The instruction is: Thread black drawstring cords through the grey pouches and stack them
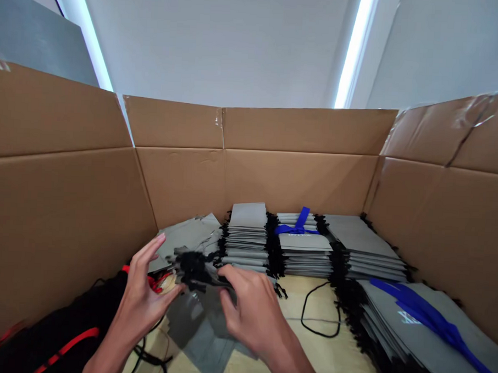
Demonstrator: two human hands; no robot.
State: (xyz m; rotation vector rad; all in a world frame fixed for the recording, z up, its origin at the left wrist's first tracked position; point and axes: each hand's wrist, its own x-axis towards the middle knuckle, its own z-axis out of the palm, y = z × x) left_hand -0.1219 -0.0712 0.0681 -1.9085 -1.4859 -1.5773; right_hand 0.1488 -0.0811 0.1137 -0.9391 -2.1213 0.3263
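Note:
My right hand (pixel 254 313) pinches a grey piece with a dark, frayed clump of black cord (pixel 196 268) at its end, at the middle of the view. On the other side of that clump is my left hand (pixel 143 292), its thumb and fingers spread apart with nothing visibly held. The clump is smeared by motion. Below the hands, grey flat pieces (pixel 211 339) lie on the pale surface. Behind my left hand, loose grey pieces (pixel 189 233) are piled.
Cardboard walls (pixel 299 177) stand around. Neat grey stacks (pixel 247 236) with black cord edges stand at the back. Blue ribbons (pixel 437 321) lie over stacks at the right. A black cord loop (pixel 320 333) is near centre; black and red cords (pixel 73 322) fill the left.

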